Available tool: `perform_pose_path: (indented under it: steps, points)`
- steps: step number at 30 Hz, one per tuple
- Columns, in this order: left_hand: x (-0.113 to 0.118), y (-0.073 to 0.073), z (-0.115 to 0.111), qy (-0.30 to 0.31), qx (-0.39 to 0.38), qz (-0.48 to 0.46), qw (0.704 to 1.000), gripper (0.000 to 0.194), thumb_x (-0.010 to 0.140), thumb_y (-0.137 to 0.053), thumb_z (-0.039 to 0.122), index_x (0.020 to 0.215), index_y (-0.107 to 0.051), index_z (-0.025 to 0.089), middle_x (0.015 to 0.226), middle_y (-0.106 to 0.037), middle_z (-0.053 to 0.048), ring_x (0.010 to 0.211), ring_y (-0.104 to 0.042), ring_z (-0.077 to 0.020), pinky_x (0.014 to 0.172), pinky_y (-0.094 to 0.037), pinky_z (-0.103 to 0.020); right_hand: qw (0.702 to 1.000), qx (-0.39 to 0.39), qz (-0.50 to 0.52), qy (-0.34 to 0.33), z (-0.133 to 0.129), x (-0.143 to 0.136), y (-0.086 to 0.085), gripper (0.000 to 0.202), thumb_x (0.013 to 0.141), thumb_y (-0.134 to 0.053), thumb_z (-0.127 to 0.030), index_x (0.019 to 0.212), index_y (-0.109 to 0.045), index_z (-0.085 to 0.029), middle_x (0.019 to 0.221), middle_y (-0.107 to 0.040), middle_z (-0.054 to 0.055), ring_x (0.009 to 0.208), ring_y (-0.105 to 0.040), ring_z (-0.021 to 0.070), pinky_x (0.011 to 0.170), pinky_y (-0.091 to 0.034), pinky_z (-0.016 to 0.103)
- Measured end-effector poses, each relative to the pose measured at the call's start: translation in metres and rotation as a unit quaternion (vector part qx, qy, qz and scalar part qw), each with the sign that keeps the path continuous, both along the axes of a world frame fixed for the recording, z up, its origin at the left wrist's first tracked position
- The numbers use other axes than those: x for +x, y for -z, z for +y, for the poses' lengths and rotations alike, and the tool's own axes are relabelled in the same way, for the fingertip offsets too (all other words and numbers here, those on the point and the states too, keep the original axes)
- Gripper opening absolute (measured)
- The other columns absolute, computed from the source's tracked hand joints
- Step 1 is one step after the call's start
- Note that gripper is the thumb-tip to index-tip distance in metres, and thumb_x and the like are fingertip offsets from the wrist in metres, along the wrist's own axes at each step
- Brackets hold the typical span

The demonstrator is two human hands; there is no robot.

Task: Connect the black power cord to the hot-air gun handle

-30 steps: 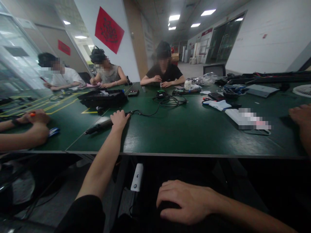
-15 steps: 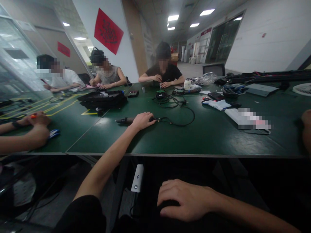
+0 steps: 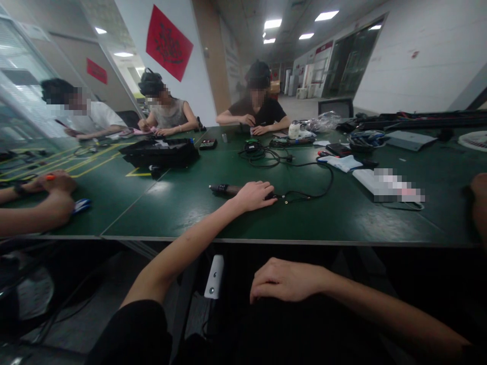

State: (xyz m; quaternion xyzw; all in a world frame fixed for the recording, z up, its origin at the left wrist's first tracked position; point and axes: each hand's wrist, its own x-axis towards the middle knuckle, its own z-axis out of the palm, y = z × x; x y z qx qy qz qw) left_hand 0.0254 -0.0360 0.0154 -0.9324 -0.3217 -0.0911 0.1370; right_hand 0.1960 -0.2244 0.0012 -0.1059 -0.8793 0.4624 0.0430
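On the green table in front of me lies an electric screwdriver (image 3: 228, 189), with a dark body and a metal tip pointing left. My left hand (image 3: 254, 195) is closed over its rear part, palm down, so the covered stretch of the body is hidden. A black cord (image 3: 330, 177) runs from the tool's right end and curves back over the table. Below the table edge, near my lap, my right hand (image 3: 283, 280) hangs with loosely bent fingers. Nothing shows in it, and it touches no tool.
A black tray (image 3: 162, 154) stands left of centre. Coiled cable (image 3: 258, 159) lies ahead; white-and-blue gloves (image 3: 342, 162) and a white packet (image 3: 375, 185) are to the right. Three people sit across the table. Another person's hands (image 3: 57, 187) rest at the left. A white box marked 6 (image 3: 214, 276) is below the edge.
My left hand and the electric screwdriver have moved right along the table, and the cord's loop has shifted right with them. My right hand has risen slightly, its fingers drooping more.
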Motion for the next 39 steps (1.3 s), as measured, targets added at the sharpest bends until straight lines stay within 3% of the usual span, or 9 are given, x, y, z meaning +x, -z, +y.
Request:
perform_pose_path:
  steps: [3,6,12,20,24,28,35,39]
  points:
    - [0.004,0.001,-0.001,-0.007,0.005,-0.002,1.0,0.045,0.106,-0.041,0.058,0.115,-0.063,0.02,0.111,-0.068,-0.008,0.098,-0.065,-0.0229,0.082,-0.046,-0.036,0.992,0.008,-0.034,-0.125,0.021,-0.009,0.004,0.023,0.099,-0.066,-0.024,0.119,-0.077,-0.017,0.111,-0.077,0.006,0.098,-0.071,0.0152,0.089,-0.05,0.022]
    - [0.003,0.003,-0.002,-0.014,0.01,-0.011,1.0,0.044,0.106,-0.042,0.058,0.116,-0.062,0.02,0.11,-0.068,-0.008,0.099,-0.065,-0.0232,0.083,-0.046,-0.036,0.982,0.028,-0.054,-0.176,0.028,-0.02,0.006,0.019,0.094,-0.07,-0.019,0.111,-0.079,-0.018,0.105,-0.076,0.004,0.093,-0.07,0.0142,0.084,-0.049,0.02]
    - [0.001,0.006,-0.002,-0.01,0.012,-0.019,1.0,0.043,0.106,-0.043,0.058,0.117,-0.062,0.021,0.111,-0.068,-0.008,0.1,-0.065,-0.0226,0.084,-0.046,-0.036,0.976,0.124,-0.048,-0.175,0.019,-0.042,0.01,0.013,0.097,-0.068,-0.025,0.104,-0.077,-0.02,0.095,-0.073,0.0,0.082,-0.067,0.013,0.068,-0.045,0.021]
    - [0.001,0.005,-0.005,-0.016,0.014,-0.022,1.0,0.044,0.106,-0.044,0.058,0.117,-0.063,0.021,0.111,-0.068,-0.008,0.099,-0.064,-0.0226,0.084,-0.045,-0.037,0.941,0.243,-0.037,-0.234,0.001,-0.087,0.043,0.02,0.103,-0.06,-0.039,0.113,-0.071,-0.025,0.103,-0.075,0.002,0.087,-0.068,0.017,0.06,-0.041,0.027]
    - [0.0,0.006,-0.007,-0.017,0.022,-0.028,0.999,0.043,0.106,-0.043,0.058,0.118,-0.063,0.021,0.113,-0.067,-0.008,0.1,-0.063,-0.0225,0.085,-0.045,-0.036,0.93,0.349,-0.002,-0.114,-0.012,-0.094,0.043,0.021,0.106,-0.054,-0.038,0.109,-0.068,-0.023,0.103,-0.074,0.005,0.083,-0.067,0.0195,0.061,-0.042,0.031]
    - [-0.001,0.008,-0.006,-0.011,0.024,-0.03,0.999,0.043,0.106,-0.043,0.058,0.118,-0.062,0.022,0.112,-0.067,-0.007,0.1,-0.063,-0.0225,0.084,-0.045,-0.036,0.947,0.319,-0.015,-0.027,-0.018,-0.061,0.022,0.034,0.102,-0.061,-0.033,0.133,-0.059,-0.021,0.112,-0.071,0.008,0.093,-0.067,0.0206,0.071,-0.05,0.03]
    - [0.0,0.006,-0.006,-0.008,0.017,-0.03,0.999,0.042,0.106,-0.043,0.056,0.118,-0.062,0.021,0.112,-0.068,-0.008,0.099,-0.063,-0.0226,0.083,-0.044,-0.037,0.967,0.146,-0.124,0.17,-0.051,0.067,-0.031,0.03,0.093,-0.067,-0.019,0.121,-0.064,-0.027,0.122,-0.065,0.006,0.112,-0.064,0.0237,0.097,-0.051,0.038]
    - [0.0,0.005,-0.006,-0.011,0.012,-0.026,1.0,0.042,0.106,-0.043,0.056,0.119,-0.062,0.021,0.114,-0.068,-0.007,0.101,-0.063,-0.0228,0.084,-0.045,-0.036,0.951,-0.032,-0.188,0.244,-0.078,0.129,-0.055,0.022,0.09,-0.062,-0.016,0.105,-0.069,-0.03,0.108,-0.07,0.004,0.096,-0.068,0.0204,0.08,-0.054,0.03]
